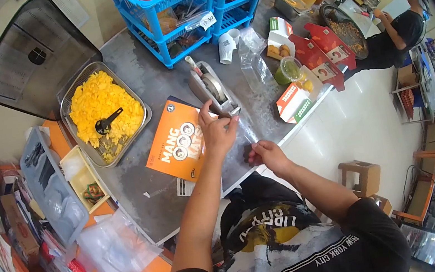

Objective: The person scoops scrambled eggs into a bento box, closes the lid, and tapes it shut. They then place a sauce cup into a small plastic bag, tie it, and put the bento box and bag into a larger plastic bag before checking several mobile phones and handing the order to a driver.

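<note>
A grey tape dispenser (214,88) with a roll of clear tape stands on the dark table. My left hand (218,134) grips its front end, fingers against the near side and thumb by the cutting edge. From that edge a strip of clear tape (249,130) runs toward me. My right hand (269,156) pinches the strip's loose end above the table edge; its curled fingers partly hide it. An orange box with white lettering (174,140) lies flat beneath my left wrist, partly covered by it. Printed paper (185,187) peeks out from under the box.
A clear bin of yellow food (137,126) with a black scoop (108,122) is at left. Blue tiered racks (162,48) stand behind. Paper cups (226,47), a green-filled cup (288,71) and red boxes (323,51) are at right. Another person (409,25) works farther off.
</note>
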`<state>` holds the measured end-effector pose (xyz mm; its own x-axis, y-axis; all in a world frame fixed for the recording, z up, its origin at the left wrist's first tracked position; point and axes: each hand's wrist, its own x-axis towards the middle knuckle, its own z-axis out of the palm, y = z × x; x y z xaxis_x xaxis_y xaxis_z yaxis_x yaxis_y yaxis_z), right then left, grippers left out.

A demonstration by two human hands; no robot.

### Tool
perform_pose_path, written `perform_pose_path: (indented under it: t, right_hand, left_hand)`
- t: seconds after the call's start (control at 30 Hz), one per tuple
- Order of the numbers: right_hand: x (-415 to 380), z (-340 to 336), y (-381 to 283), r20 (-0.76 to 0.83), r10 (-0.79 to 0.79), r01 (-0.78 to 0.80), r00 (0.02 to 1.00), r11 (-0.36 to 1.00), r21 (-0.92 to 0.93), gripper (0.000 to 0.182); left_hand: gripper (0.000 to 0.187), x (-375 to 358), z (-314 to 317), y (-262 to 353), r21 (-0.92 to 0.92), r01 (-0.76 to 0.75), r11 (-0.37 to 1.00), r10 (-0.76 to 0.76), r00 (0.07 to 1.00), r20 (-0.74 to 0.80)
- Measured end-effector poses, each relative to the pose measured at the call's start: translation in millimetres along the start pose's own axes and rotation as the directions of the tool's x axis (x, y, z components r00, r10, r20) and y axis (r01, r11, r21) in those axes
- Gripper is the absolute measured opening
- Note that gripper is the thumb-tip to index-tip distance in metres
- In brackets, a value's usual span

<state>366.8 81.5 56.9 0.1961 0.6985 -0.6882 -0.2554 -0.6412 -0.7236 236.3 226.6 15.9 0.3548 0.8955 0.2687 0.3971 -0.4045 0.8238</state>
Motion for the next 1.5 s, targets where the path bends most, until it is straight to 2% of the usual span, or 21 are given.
perform_pose_path:
  t: [0.03, 0.17, 0.3, 0.37, 0.43, 0.5, 0.57, 0.67, 0.73, 0.77, 0.93, 0.97, 1.0, 1.03, 1.07, 1.13, 1.17, 1.23, 1.3, 1.4, 1.5]
  right_hand:
    - [5.9, -1.0, -2.8, 0.014, 0.019, -0.019, 1.0, 1.0, -0.007, 0.03]
    - [17.8, 5.9, -6.6, 0.069, 0.149, -0.148, 0.986, 0.989, -0.021, 0.028]
    - [38.0, 20.7, 3.7, 0.109, 0.236, -0.233, 0.966, 0.972, -0.04, 0.025]
    - [35.8, 25.5, -2.7, 0.13, 0.249, -0.251, 0.96, 0.968, -0.002, 0.023]
    - [32.6, 33.3, -0.8, 0.311, 0.173, -0.239, 0.935, 0.953, 0.188, 0.022]
    - [34.9, 51.4, -4.8, 0.418, 0.031, -0.201, 0.908, 0.907, 0.369, 0.021]
    - [54.2, 78.0, 6.7, 0.497, -0.063, -0.183, 0.866, 0.884, 0.43, 0.021]
    - [74.5, 87.4, 21.9, 0.475, -0.077, -0.14, 0.877, 0.903, 0.405, 0.02]
    - [74.1, 81.8, 23.9, 0.416, -0.022, -0.148, 0.909, 0.917, 0.37, 0.02]
    - [73.3, 79.7, 24.5, 0.419, -0.035, -0.12, 0.907, 0.934, 0.338, 0.02]
    - [65.9, 76.6, 23.5, 0.474, 0.008, -0.043, 0.88, 0.997, 0.064, 0.02]
    - [59.5, 74.0, 25.3, 0.428, 0.02, 0.026, 0.904, 0.994, -0.102, 0.022]
    - [53.9, 74.4, 24.1, 0.413, 0.103, -0.059, 0.905, 0.991, -0.117, 0.022]
    - [53.1, 75.5, 19.0, 0.397, 0.176, -0.133, 0.901, 0.982, -0.134, 0.022]
    - [52.4, 76.6, 15.9, 0.378, 0.251, -0.209, 0.891, 0.967, -0.147, 0.022]
    - [64.8, 80.7, 20.0, 0.346, 0.239, -0.181, 0.907, 0.964, -0.193, 0.026]
    - [74.1, 82.6, 21.8, 0.335, 0.239, -0.166, 0.911, 0.958, -0.233, 0.027]
    - [80.2, 88.6, 20.1, 0.303, 0.262, -0.167, 0.916, 0.937, -0.308, 0.029]
    - [87.2, 101.3, 3.9, 0.263, 0.287, -0.175, 0.921, 0.909, -0.379, 0.031]
    - [88.4, 122.9, -18.0, 0.202, 0.297, -0.192, 0.933, 0.889, -0.417, 0.027]
    - [73.6, 127.5, -34.7, 0.242, 0.19, -0.068, 0.952, 0.896, -0.438, 0.027]
  left_hand:
    - [0.018, -0.3, 0.1, -2.4, 0.019, -0.003, 1.0, 0.003, 1.0, -0.009]
    - [0.018, -1.7, -12.3, -11.8, -0.063, -0.052, 0.997, 0.053, 0.999, 0.007]
    - [0.016, -4.9, -11.8, -23.7, 0.007, -0.088, 0.996, 0.088, 0.996, 0.03]
    - [0.015, -4.1, -10.5, -26.0, -0.093, -0.025, 0.995, 0.022, 0.999, -0.032]
    - [0.016, -8.2, -13.4, -30.8, -0.292, -0.047, 0.955, -0.007, 0.983, -0.182]
    - [0.016, -13.7, -37.2, -33.8, -0.428, 0.196, 0.882, -0.297, 0.937, -0.184]
    - [0.017, -12.3, -40.9, -30.2, -0.83, 0.221, 0.512, -0.583, 0.799, -0.147]
    - [0.016, -15.1, -43.7, -30.7, -0.83, 0.156, 0.536, -0.562, 0.799, -0.213]
    - [0.015, -31.7, -67.5, -20.9, -0.302, 0.105, 0.947, -0.208, 0.919, -0.334]
    - [0.015, -42.2, -79.4, -16.9, 0.024, 0.029, 0.999, -0.02, 0.955, -0.297]
    - [0.012, -60.7, -93.9, -34.3, 0.241, 0.06, 0.969, -0.005, 0.975, -0.221]
    - [0.012, -62.1, -90.4, -32.9, 0.311, 0.062, 0.948, 0.004, 0.978, -0.207]
    - [0.012, -62.3, -88.3, -30.6, 0.378, 0.064, 0.924, 0.012, 0.98, -0.197]
    - [0.028, -60.1, -90.6, -29.7, 0.456, 0.031, 0.889, 0.032, 0.991, -0.129]
    - [0.039, -57.0, -93.7, -30.0, 0.514, 0.075, 0.854, -0.003, 0.99, -0.141]
    - [0.061, -46.7, -109.8, -22.1, 0.623, 0.16, 0.766, -0.07, 0.984, -0.166]
    - [0.105, -41.0, -120.3, -34.6, 0.679, 0.268, 0.683, -0.233, 0.962, -0.145]
    - [0.118, -11.7, -149.8, -29.1, 0.687, 0.361, 0.631, -0.492, 0.87, -0.005]
    - [0.138, 27.3, -168.9, -20.7, 0.688, 0.473, 0.55, -0.729, 0.674, 0.119]
    - [0.145, 55.2, -173.7, -46.1, 0.669, 0.453, 0.589, -0.768, 0.572, 0.289]
    - [0.138, 36.7, -166.2, -71.2, 0.627, 0.387, 0.676, -0.592, 0.791, 0.151]
